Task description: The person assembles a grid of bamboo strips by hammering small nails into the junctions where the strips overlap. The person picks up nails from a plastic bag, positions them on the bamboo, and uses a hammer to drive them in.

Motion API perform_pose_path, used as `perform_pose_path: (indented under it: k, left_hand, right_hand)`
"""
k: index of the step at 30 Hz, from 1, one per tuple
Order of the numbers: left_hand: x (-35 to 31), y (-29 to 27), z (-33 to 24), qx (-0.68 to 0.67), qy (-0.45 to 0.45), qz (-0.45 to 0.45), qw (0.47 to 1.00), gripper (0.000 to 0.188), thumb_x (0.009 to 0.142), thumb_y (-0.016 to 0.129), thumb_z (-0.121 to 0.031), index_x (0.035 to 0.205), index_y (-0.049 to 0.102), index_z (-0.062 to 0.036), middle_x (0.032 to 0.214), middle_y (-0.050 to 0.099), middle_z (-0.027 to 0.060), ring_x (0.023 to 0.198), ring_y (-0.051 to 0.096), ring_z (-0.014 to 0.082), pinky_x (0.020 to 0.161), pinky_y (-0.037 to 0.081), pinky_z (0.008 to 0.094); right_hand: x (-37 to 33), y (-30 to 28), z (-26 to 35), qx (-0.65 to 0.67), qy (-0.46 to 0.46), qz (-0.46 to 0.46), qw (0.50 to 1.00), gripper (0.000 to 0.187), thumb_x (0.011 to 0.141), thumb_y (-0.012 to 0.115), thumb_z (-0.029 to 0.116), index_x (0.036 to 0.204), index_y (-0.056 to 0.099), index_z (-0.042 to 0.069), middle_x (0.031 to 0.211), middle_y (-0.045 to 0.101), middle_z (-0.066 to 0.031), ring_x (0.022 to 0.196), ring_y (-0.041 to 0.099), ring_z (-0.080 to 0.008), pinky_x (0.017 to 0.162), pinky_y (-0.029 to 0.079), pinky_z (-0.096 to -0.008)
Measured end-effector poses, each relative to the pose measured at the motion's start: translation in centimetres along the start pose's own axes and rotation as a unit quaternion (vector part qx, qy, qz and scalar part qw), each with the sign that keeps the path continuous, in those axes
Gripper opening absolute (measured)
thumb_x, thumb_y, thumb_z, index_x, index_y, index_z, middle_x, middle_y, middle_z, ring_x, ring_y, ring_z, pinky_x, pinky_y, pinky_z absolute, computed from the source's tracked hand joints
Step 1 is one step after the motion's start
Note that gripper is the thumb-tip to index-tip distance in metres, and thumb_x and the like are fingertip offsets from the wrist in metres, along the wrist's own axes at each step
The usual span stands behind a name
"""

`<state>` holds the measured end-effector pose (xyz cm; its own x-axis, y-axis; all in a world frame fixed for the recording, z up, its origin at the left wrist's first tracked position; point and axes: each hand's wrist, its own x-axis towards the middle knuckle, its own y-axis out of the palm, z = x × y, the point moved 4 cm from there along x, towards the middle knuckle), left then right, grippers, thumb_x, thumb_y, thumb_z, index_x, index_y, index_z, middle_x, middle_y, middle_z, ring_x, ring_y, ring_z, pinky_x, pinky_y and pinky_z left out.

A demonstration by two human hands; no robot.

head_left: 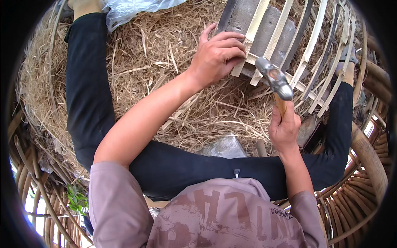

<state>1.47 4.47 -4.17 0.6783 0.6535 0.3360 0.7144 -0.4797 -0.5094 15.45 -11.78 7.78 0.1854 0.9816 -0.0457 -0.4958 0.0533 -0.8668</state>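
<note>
My right hand (285, 129) grips a hammer (281, 106) by its wooden handle. The shiny metal head is raised near the lower end of a slatted frame of split bamboo strips (276, 35). To the left of the hammer head, my left hand (219, 56) reaches to the frame's edge. Its thumb and forefinger are pinched together where a pale strip meets the crosspiece (304, 89); whatever they hold is too small to make out. Grey concrete blocks (281, 25) lie beneath the strips, and some of the strips are dark, others pale.
Dry bamboo shavings (140, 58) cover the ground between my outstretched legs. A clear plastic bag (142, 7) lies at the far left, and a grey stone slab (223, 147) near my lap. Curved bamboo poles (370, 159) stand at the right; green leaves (77, 199) show at the lower left.
</note>
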Motion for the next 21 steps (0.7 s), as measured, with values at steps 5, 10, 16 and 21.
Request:
perform_pose_path:
  k: [5,10,16,21]
  left_hand:
    - [0.4,-0.1,-0.2,0.010,-0.001,0.004,1.000,0.008,0.081,0.080,-0.015,0.087,0.075,-0.0164,0.102,0.073,-0.0053,0.122,0.061,0.0168,0.114,0.026,0.0573]
    - [0.7,-0.4,-0.6,0.036,0.017,0.020,0.999,0.014,0.081,0.080,-0.015,0.094,0.074,-0.0144,0.107,0.071,-0.0025,0.122,0.061,0.0195,0.114,0.028,0.0564]
    - [0.5,-0.9,-1.2,0.144,0.005,0.077,0.987,0.067,0.077,0.082,-0.040,0.131,0.055,-0.0120,0.133,0.052,0.0095,0.138,0.043,0.0294,0.120,0.018,0.0601]
    - [0.4,-1.2,-1.6,0.215,-0.018,0.101,0.971,0.086,0.072,0.077,-0.060,0.131,0.048,-0.0042,0.139,0.045,0.0115,0.144,0.032,0.0320,0.121,0.009,0.0618]
  right_hand:
    - [-0.1,0.3,-1.3,0.007,0.122,0.051,0.991,0.014,0.098,0.062,0.011,0.100,0.053,0.002,0.062,0.056,-0.0153,0.052,0.063,-0.0310,0.049,0.045,-0.0424]
    - [2.4,-0.9,-0.6,0.055,0.138,-0.028,0.989,0.018,0.098,0.065,0.016,0.100,0.053,0.002,0.058,0.053,-0.0095,0.048,0.057,-0.0206,0.046,0.042,-0.0360]
    - [2.3,0.5,-3.1,0.092,0.204,-0.019,0.974,0.025,0.097,0.067,0.022,0.096,0.051,0.003,0.055,0.055,-0.0129,0.048,0.060,-0.0280,0.046,0.043,-0.0391]
    - [2.5,0.5,-2.9,0.088,0.195,-0.009,0.977,0.028,0.097,0.067,0.023,0.093,0.048,0.003,0.057,0.057,-0.0169,0.051,0.064,-0.0368,0.046,0.045,-0.0440]
